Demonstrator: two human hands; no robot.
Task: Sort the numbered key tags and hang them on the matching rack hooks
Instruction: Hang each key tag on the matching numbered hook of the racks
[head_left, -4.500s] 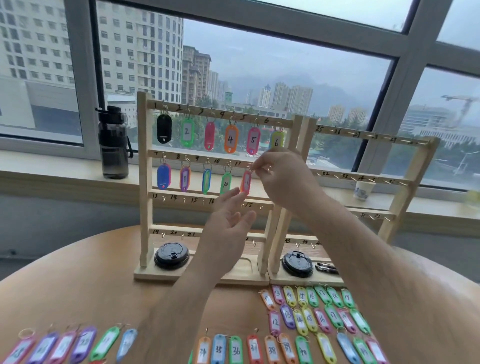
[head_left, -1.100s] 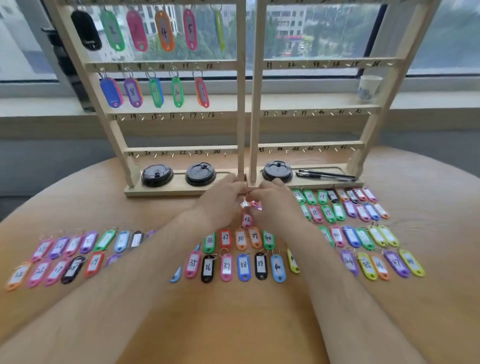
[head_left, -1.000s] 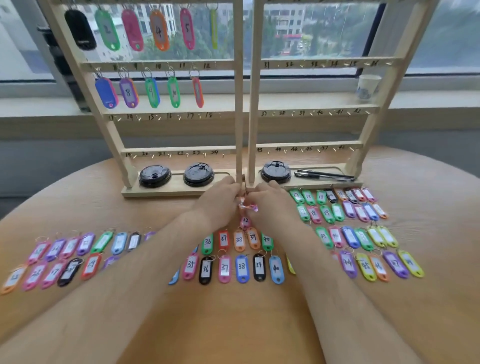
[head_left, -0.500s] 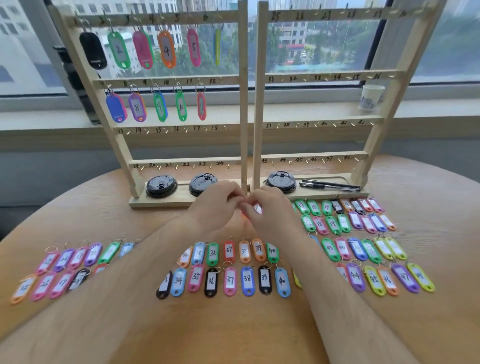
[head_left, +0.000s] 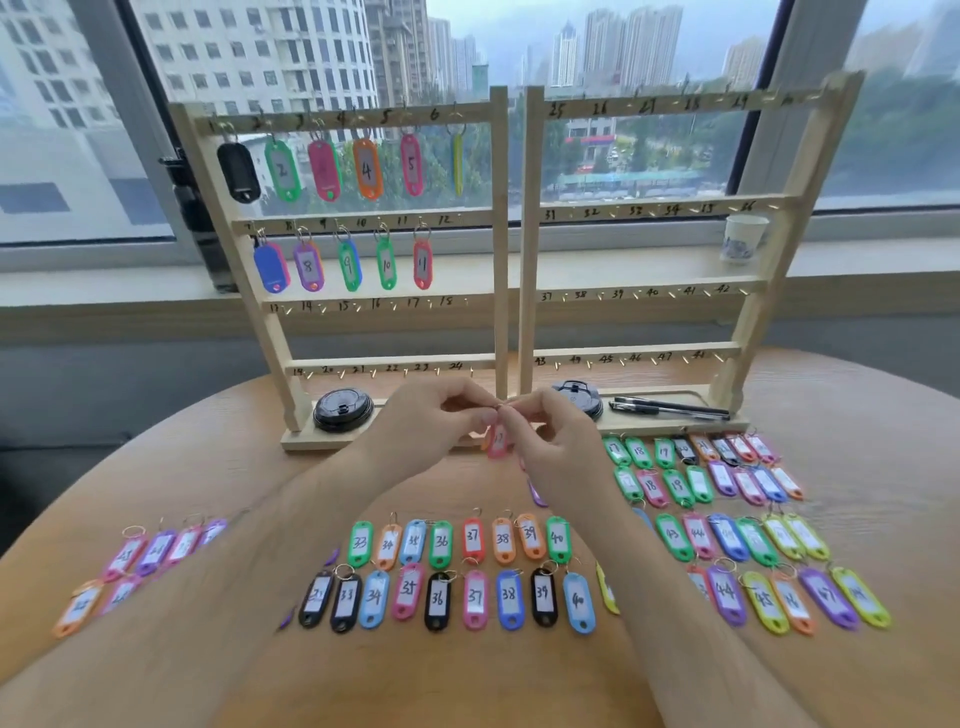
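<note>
At lower left of the frame, a loose group of key tags (head_left: 156, 553) is noted lying flat on the table. Above it, the left rack (head_left: 262, 317) is found filled on hooks 1 to 11. The hook marked 12 (head_left: 459, 223), at the right end of the second rail, is seen bare. At centre frame the left hand (head_left: 426, 431) is held just above the table, thumb and forefinger closed in a pinch at the ring of a pink tag (head_left: 497, 442). The tag hangs below the fingertips, long axis near vertical, and its number is too blurred to be read with certainty. The right hand (head_left: 563, 457) is pinched at the same ring from the other side, so both hands are clamped on the one item. Hook 12 lies well above the hands, slightly left of the tag, and both hands are judged about equally near. An upward lift, ring uppermost, is judged necessary. Further right, the right rack (head_left: 782, 249) carries no tags.
</note>
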